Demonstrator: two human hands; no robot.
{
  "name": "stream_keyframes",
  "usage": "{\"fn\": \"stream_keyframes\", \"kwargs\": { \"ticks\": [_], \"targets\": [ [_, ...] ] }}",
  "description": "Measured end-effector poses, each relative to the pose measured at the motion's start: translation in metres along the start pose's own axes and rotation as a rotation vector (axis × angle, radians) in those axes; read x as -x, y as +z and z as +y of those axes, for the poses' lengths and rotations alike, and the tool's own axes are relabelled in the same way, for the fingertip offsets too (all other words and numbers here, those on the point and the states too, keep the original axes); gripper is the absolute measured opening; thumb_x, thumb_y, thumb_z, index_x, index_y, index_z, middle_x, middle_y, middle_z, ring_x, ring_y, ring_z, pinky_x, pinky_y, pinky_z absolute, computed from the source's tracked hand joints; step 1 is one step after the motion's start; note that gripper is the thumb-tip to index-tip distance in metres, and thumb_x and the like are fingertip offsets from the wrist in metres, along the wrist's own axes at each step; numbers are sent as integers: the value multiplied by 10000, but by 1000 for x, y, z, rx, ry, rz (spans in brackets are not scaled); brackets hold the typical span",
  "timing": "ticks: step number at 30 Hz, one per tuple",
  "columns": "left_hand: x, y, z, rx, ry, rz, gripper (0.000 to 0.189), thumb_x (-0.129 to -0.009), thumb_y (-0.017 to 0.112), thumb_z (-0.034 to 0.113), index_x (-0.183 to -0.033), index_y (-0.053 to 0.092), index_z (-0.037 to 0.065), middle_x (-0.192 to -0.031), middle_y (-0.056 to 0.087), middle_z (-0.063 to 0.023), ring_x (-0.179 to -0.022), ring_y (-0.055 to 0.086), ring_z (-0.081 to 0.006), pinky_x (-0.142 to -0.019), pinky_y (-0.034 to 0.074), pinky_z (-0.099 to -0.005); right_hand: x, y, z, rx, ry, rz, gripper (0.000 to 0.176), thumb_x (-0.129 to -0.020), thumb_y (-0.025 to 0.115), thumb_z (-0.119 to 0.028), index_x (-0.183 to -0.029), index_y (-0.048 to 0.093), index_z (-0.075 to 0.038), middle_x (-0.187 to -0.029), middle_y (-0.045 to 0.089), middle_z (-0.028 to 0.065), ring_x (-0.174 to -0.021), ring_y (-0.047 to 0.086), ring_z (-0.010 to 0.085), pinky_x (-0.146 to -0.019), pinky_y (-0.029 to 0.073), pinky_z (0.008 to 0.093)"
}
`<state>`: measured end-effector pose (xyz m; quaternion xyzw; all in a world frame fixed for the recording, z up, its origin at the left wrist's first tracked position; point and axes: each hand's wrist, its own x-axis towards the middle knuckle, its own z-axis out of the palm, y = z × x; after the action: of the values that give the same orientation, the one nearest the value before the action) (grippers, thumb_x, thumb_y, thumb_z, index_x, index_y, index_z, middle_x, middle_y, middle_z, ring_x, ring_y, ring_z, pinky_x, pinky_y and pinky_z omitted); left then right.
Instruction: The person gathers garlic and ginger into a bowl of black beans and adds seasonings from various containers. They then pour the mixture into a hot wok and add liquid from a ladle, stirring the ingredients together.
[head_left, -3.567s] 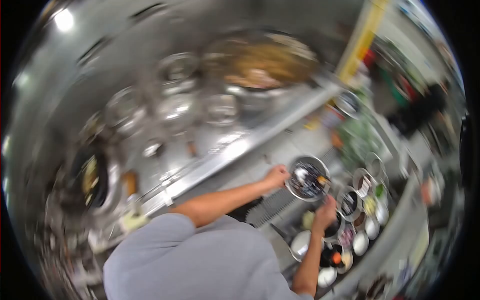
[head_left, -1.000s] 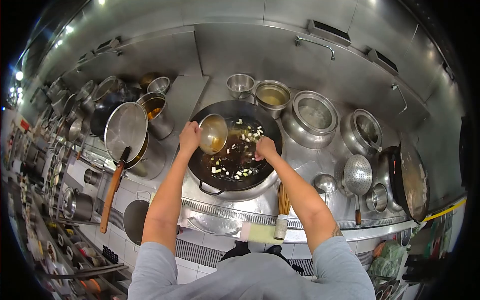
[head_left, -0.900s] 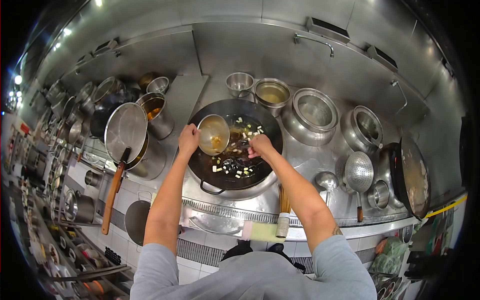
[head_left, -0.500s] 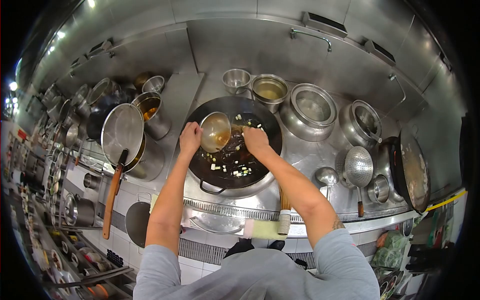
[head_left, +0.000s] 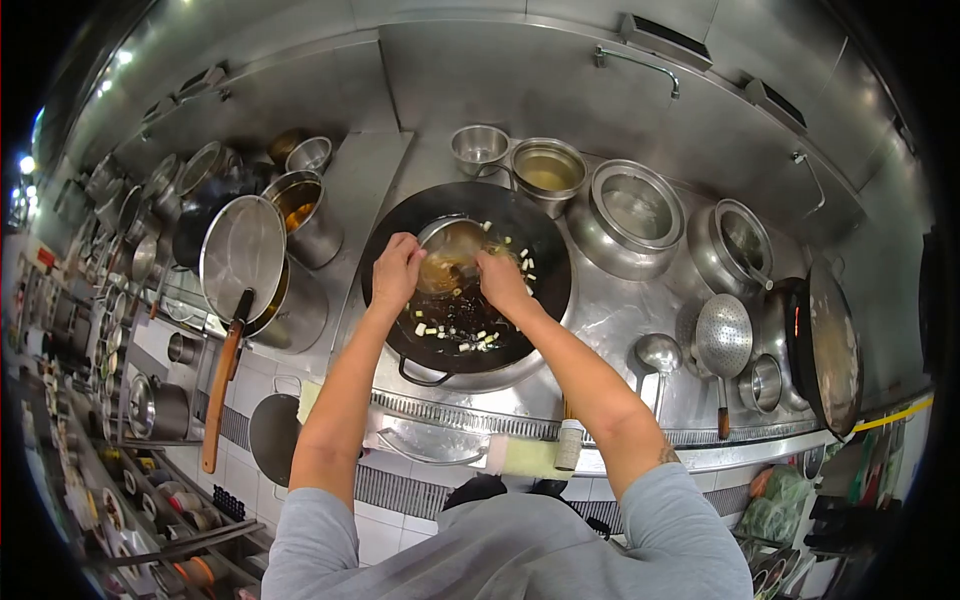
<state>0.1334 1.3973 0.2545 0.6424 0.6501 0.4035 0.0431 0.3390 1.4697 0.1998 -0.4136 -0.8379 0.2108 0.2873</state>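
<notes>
A tilted metal bowl [head_left: 450, 243] hangs over the large black wok [head_left: 545, 240], brownish liquid in it. My left hand [head_left: 397, 268] grips the bowl's left rim, fingers closed. At the bowl's right side, my right hand [head_left: 500, 281] has its fingers closed by the rim; whether they grip the bowl or something small is hidden. Pale chopped pieces [head_left: 480, 340] and dark liquid lie in the wok below and around the bowl.
Behind the wok stand a small steel bowl [head_left: 480, 146] and a pot of yellowish liquid [head_left: 548, 172]. Steel pots [head_left: 628, 215], a ladle [head_left: 658, 353] and a perforated skimmer [head_left: 723, 335] are right. A wooden-handled strainer [head_left: 243, 250] rests left.
The bowl has moved right and tipped further over the wok. Both my hands have shifted, the left one rightward with the bowl, the right one slightly left and down.
</notes>
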Motion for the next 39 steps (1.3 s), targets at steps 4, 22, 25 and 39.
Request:
{"fn": "stream_keyframes", "kwargs": {
  "ticks": [4, 22, 25, 39],
  "targets": [
    [2, 7, 4, 6, 45, 31, 140, -889, 629, 155, -895, 574, 26, -1118, 607, -88, -852, 629, -330, -742, 494, -395, 5, -6, -15, 163, -69, -44, 157, -821, 523, 38, -951, 603, 2, -897, 679, 217, -849, 669, 388, -746, 531, 469],
    [-2, 11, -52, -10, -379, 50, 189, -895, 596, 169, -814, 533, 11, -891, 585, -169, -814, 616, -372, -687, 480, -459, 35, -31, 10, -60, 257, -88, 113, -829, 534, 7, -898, 612, 53, -683, 644, 193, -629, 668, 318, -611, 576, 414],
    [5, 8, -65, 141, -551, -3, 246, -931, 594, 198, -782, 524, 16, -680, 555, -96, -519, 606, -204, -497, 484, -333, 19, -32, 10, -671, 717, -134, 169, -899, 467, -13, -963, 606, 58, -657, 601, 120, -505, 613, 185, -453, 564, 340],
    [4, 10, -55, 222, -662, -104, 241, -916, 616, 204, -786, 538, 17, -653, 590, -88, -492, 608, -163, -474, 516, -316, -42, -37, -29, 288, 104, -71, 186, -879, 508, -44, -988, 645, 19, -915, 677, 257, -891, 680, 393, -778, 554, 470]
  ]
}}
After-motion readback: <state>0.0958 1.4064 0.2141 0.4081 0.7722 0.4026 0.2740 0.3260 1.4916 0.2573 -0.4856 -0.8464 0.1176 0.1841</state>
